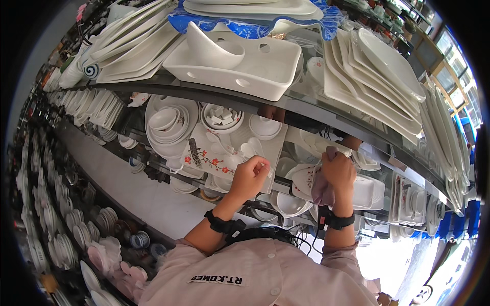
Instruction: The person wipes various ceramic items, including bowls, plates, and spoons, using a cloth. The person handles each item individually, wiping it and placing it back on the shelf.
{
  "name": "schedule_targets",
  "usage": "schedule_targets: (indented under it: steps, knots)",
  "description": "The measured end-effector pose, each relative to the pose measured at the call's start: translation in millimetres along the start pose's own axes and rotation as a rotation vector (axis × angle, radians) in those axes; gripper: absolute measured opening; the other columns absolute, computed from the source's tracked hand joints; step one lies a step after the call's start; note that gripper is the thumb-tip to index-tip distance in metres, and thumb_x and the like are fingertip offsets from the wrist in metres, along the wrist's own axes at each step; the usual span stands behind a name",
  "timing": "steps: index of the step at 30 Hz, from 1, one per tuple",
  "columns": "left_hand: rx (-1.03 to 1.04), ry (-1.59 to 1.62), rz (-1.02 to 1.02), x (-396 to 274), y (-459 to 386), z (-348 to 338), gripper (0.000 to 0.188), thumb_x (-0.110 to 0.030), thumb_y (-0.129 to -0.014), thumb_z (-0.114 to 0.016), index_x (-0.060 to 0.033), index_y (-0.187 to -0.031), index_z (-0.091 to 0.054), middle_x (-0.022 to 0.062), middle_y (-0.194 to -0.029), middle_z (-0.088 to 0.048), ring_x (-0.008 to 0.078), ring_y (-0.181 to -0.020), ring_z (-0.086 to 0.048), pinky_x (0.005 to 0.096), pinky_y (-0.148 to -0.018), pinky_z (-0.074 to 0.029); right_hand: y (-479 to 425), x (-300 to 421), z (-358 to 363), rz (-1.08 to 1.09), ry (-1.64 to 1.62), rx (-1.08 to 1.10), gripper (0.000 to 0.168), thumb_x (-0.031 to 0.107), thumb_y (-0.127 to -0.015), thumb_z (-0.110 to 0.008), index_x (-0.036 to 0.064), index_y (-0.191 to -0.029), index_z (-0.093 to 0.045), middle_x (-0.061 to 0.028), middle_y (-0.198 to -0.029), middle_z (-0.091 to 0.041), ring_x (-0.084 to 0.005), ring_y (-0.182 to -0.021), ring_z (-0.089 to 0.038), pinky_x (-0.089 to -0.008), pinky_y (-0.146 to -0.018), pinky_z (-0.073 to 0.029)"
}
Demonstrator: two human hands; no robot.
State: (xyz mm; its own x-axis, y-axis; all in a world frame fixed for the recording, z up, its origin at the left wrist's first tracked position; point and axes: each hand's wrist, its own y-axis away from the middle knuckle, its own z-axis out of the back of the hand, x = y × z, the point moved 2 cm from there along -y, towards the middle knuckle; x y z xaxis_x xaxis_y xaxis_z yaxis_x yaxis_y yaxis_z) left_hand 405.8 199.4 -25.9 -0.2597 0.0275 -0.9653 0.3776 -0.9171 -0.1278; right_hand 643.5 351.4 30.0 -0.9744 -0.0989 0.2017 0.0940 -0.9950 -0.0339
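My right hand (338, 170) is closed around a mauve-grey cloth (323, 189), which hangs down in front of a white dish with a floral print (303, 179). My left hand (250, 176) has its fingers curled, over the front edge of a white rectangular plate painted with red blossoms (208, 158). Whether it pinches something small and white is unclear. White ceramic spoons (218, 145) lie on that plate, some right behind my left hand. Beyond them stand a bowl of small white blocks (222, 116) and a lidded white bowl (265, 127).
Above the hands, a glass shelf with a dark edge (229, 90) carries a white rectangular dish (229, 78) and leaning white plates (371, 88). Stacked plates and bowls (172, 122) stand at left. More crockery (291, 204) fills the shelf below, near my forearms.
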Motion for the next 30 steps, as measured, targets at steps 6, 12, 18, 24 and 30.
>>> schedule_targets:
  steps: [6, 12, 18, 24, 30]
  knots:
    - [0.041, 0.017, -0.035, -3.7, -0.4, 12.3, 0.011, -0.012, -0.093, -0.068, -0.0025, -0.098, -0.066, 0.0059, -0.066, -0.065, 0.0130, -0.057, -0.059, 0.0287, -0.055, -0.045, 39.7, 34.0, 23.7, 0.142, -0.487, 0.065, 0.044, 0.042, -0.090, -0.067, 0.000, -0.100, -0.072, -0.0282, -0.090, -0.071, -0.0442, -0.089, -0.071, -0.0475, -0.078, -0.055]
    - [0.020, -0.126, 0.000, 7.2, -6.5, 51.8, 0.011, -0.013, -0.091, -0.069, -0.0044, -0.098, -0.069, 0.0071, -0.067, -0.066, 0.0159, -0.056, -0.061, 0.0311, -0.055, -0.047, 77.6, 87.2, 29.8, 0.245, -0.790, 0.071, 0.039, 0.035, -0.089, -0.070, 0.000, -0.107, -0.070, -0.0242, -0.088, -0.072, -0.0403, -0.085, -0.071, -0.0433, -0.076, -0.054]
    - [0.073, -0.217, 0.026, 23.5, -9.8, 89.9, 0.014, -0.015, -0.089, -0.069, -0.0062, -0.100, -0.069, 0.0086, -0.068, -0.067, 0.0227, -0.059, -0.064, 0.0352, -0.057, -0.049, 107.7, 111.1, -12.0, 0.048, -0.353, 0.172, 0.043, 0.043, -0.089, -0.066, 0.007, -0.113, -0.071, -0.0259, -0.093, -0.071, -0.0464, -0.093, -0.068, -0.0483, -0.079, -0.055]
    - [0.243, -0.278, -0.051, 41.8, -7.6, 93.2, 0.017, -0.013, -0.089, -0.069, -0.0032, -0.103, -0.069, 0.0093, -0.069, -0.065, 0.0206, -0.059, -0.062, 0.0330, -0.060, -0.050, 114.5, 76.6, -25.0, -0.114, -0.922, -0.295, 0.033, 0.024, -0.090, -0.071, -0.002, -0.111, -0.070, -0.0195, -0.094, -0.074, -0.0305, -0.091, -0.072, -0.0388, -0.083, -0.054]
    - [0.427, -0.177, -0.080, 40.8, -5.8, 75.6, 0.017, -0.012, -0.090, -0.069, -0.0028, -0.103, -0.070, 0.0064, -0.069, -0.065, 0.0154, -0.061, -0.060, 0.0302, -0.059, -0.049, 130.9, 76.1, 9.8, -0.126, -0.526, -0.532, 0.049, 0.030, -0.087, -0.075, -0.002, -0.117, -0.054, -0.0232, -0.110, -0.064, -0.0389, -0.099, -0.065, -0.0459, -0.083, -0.052]
